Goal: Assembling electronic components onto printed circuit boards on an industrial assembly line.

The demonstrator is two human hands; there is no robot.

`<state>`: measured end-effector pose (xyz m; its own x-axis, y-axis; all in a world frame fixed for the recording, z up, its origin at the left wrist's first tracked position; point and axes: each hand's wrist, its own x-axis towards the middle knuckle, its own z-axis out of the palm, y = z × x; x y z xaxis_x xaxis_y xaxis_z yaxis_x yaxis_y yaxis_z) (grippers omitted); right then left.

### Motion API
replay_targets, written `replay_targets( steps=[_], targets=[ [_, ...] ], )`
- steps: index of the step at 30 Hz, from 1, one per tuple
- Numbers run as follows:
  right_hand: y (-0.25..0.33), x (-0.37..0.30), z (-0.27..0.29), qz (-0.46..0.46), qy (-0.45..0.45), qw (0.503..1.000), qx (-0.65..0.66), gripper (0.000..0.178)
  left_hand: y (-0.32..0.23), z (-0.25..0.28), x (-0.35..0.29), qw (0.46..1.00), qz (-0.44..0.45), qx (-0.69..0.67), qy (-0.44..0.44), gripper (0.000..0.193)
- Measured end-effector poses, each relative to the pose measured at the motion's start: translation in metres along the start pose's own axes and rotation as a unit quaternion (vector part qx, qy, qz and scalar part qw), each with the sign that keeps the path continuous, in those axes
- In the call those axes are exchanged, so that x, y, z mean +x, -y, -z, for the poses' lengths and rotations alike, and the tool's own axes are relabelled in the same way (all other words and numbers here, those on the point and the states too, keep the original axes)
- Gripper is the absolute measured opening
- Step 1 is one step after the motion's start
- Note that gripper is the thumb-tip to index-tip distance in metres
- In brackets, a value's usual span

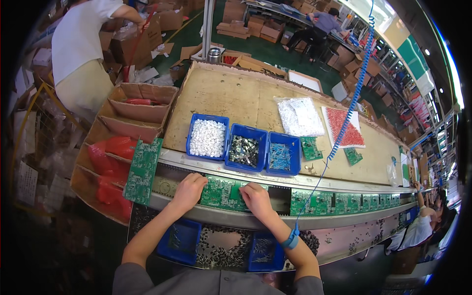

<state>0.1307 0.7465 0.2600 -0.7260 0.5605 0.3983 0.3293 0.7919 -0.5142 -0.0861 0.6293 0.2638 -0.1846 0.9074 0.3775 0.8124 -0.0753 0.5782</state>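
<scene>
A green circuit board [220, 193] lies in the conveyor rail in front of me, between my hands. My left hand [189, 191] is closed with its fingertips at the board's left edge. Over the board's right part, my right hand [255, 199] is in a pinch; whatever sits between its fingertips is too small to make out. A blue wrist strap [291, 240] with a coiled cord circles my right wrist. Just beyond the rail stand three blue bins: white parts [209, 138], dark metallic components [244, 150] and light-blue leaded components [279, 156].
Another circuit board [144, 169] leans across the rail's left end; more boards [310, 201] line it rightward. Below lie two blue bins [179, 241] and loose dark components [223, 246]. A cardboard box [142, 92] with red bags [110, 160] stands left. A person [81, 49] stands behind it.
</scene>
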Motion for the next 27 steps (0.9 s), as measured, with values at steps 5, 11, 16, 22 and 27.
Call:
replay_targets(
  steps=[5, 11, 16, 22, 27],
  targets=[
    [-0.001, 0.000, 0.000, 0.001, -0.001, 1.000, 0.002, 0.008, -0.005, 0.003, 0.001, 1.000, -0.004, 0.004, -0.017, 0.008],
    [0.000, 0.000, -0.001, -0.006, 0.004, 1.000, 0.005, 0.006, -0.001, -0.003, 0.000, 1.000, 0.016, -0.013, -0.018, 0.007],
    [0.000, -0.001, -0.001, -0.006, 0.010, 1.000, 0.003, 0.005, 0.000, -0.004, -0.001, 0.998, 0.033, -0.046, -0.015, 0.008],
    [-0.001, -0.001, -0.001, -0.001, -0.007, 1.000, 0.013, 0.004, 0.002, -0.006, 0.000, 0.999, 0.001, -0.032, 0.016, 0.006],
    [-0.001, 0.000, 0.001, -0.017, 0.018, 1.000, 0.013, 0.005, 0.001, -0.004, 0.002, 1.000, -0.027, -0.014, 0.010, 0.006]
  ],
)
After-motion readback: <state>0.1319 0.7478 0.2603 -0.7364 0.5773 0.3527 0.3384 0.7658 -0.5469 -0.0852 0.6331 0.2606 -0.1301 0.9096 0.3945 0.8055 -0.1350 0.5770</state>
